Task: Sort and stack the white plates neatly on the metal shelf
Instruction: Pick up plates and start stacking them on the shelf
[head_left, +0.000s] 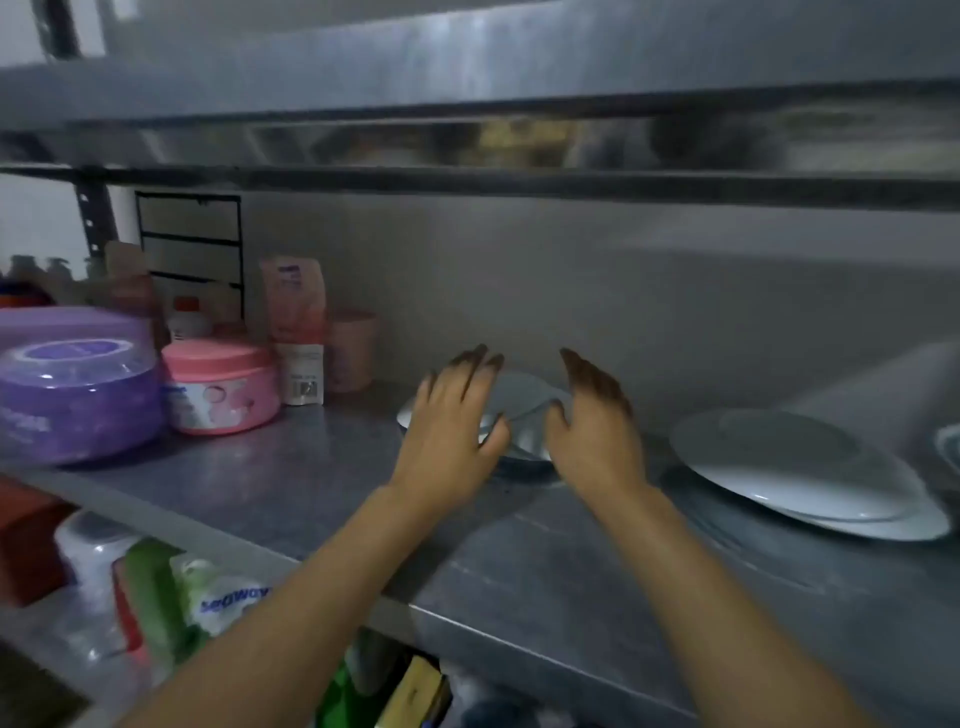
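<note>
Our left hand (447, 441) and right hand (592, 431), fingers straight and loosely spread, flank small white plates (519, 405) on the metal shelf (311, 467): probably rigid, slick, chippable, so we grip opposite rims.

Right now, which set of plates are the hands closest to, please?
The small plates between the left hand and right hand; the large plates sit apart, rightward.

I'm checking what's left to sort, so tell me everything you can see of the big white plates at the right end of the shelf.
The large white plates are a short stack of at least two, glossy and ceramic-looking, with wide flat rims. The top one sits offset from the one below, so the stack looks uneven and tilted. It rests on the metal shelf, right of both hands; neither the left hand nor the right hand touches it. Another dish's edge shows at the far right.
</note>
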